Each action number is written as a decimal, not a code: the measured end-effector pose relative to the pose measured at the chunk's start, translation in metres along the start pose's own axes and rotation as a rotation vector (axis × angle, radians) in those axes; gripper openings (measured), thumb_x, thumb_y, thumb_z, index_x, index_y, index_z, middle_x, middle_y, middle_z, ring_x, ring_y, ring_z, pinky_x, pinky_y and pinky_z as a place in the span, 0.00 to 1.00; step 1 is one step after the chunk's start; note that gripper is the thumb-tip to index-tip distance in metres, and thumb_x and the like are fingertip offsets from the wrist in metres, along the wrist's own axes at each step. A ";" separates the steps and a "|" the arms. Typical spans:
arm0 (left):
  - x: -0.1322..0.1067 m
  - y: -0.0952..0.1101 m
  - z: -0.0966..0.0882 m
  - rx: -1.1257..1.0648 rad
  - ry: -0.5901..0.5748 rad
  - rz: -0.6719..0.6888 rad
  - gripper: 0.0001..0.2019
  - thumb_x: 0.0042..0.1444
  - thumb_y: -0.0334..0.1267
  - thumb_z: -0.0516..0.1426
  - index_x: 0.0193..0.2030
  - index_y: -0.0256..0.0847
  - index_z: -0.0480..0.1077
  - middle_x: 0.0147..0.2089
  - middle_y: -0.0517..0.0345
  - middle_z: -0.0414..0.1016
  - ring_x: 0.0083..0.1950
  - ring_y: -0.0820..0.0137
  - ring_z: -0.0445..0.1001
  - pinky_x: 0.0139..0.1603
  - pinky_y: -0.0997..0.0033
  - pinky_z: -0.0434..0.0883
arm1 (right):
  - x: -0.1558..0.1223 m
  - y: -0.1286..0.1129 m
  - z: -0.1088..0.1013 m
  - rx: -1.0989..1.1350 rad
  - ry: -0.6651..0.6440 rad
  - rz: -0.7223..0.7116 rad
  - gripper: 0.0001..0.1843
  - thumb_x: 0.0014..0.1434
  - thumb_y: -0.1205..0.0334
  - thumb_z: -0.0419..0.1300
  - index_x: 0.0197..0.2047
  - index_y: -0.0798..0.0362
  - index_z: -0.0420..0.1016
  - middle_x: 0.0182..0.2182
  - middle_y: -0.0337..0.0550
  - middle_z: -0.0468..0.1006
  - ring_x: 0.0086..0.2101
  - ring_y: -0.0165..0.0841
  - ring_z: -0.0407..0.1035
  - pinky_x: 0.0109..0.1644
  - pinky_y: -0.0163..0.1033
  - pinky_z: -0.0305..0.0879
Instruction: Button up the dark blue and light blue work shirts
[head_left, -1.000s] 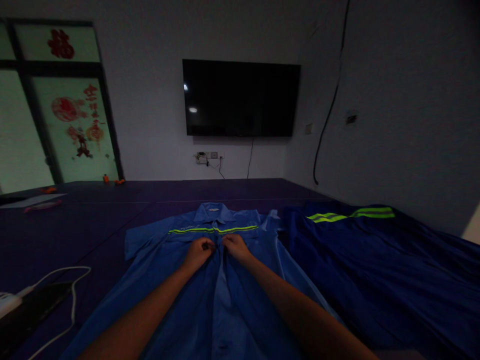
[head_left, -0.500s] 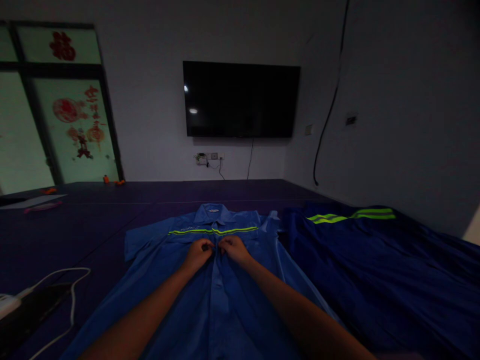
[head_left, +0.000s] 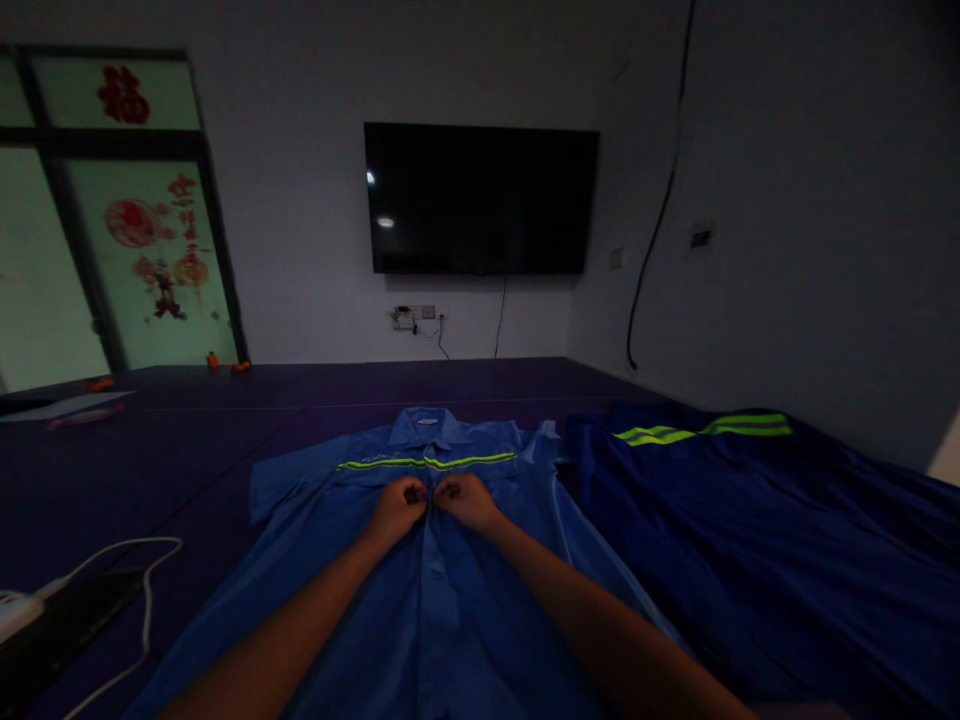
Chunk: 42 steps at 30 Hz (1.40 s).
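A light blue work shirt [head_left: 360, 560] with a yellow-green reflective stripe across the chest lies flat, collar away from me, on a dark purple surface [head_left: 187, 440]. My left hand [head_left: 396, 505] and my right hand [head_left: 466, 500] meet at the shirt's front placket just below the stripe. Both have their fingers curled and pinch the two front edges of the cloth together. A button shows lower down the placket.
A darker blue garment [head_left: 750, 520] with reflective stripes lies to the right, against the wall. A white cable [head_left: 127, 560] and a dark flat device [head_left: 60, 625] sit at the lower left. A black television [head_left: 480, 198] hangs on the far wall.
My hands have drawn slightly closer together at the placket; the shirt front between them now lies flatter. Nothing else has moved.
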<state>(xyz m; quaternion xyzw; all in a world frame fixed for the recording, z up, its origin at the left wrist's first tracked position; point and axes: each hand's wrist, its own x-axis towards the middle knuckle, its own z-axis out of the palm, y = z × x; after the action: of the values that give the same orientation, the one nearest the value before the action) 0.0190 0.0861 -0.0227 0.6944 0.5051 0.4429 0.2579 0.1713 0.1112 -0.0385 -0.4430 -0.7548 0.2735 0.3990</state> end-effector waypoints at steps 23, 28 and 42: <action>0.000 -0.003 0.001 -0.161 0.027 0.028 0.11 0.36 0.23 0.51 0.29 0.35 0.68 0.25 0.62 0.69 0.28 0.75 0.68 0.30 0.78 0.63 | -0.001 -0.003 0.000 -0.116 -0.012 0.019 0.06 0.46 0.64 0.58 0.30 0.53 0.75 0.23 0.37 0.75 0.24 0.27 0.67 0.26 0.28 0.58; 0.000 -0.005 0.002 -0.179 0.015 0.019 0.14 0.36 0.23 0.52 0.33 0.35 0.69 0.25 0.61 0.69 0.27 0.75 0.67 0.29 0.79 0.63 | -0.001 -0.005 0.000 -0.129 0.010 0.024 0.05 0.46 0.64 0.58 0.28 0.54 0.75 0.22 0.38 0.75 0.24 0.27 0.67 0.25 0.28 0.57; 0.001 -0.006 0.001 -0.206 -0.033 0.031 0.20 0.33 0.20 0.49 0.36 0.35 0.68 0.27 0.62 0.68 0.25 0.78 0.63 0.28 0.79 0.60 | -0.003 -0.010 -0.002 -0.210 -0.014 -0.014 0.06 0.46 0.66 0.56 0.28 0.53 0.74 0.23 0.38 0.76 0.25 0.27 0.68 0.26 0.28 0.56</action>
<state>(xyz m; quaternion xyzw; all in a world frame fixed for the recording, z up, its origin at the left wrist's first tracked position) 0.0169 0.0894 -0.0279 0.6791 0.4417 0.4849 0.3293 0.1693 0.1036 -0.0308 -0.4754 -0.7851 0.1931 0.3469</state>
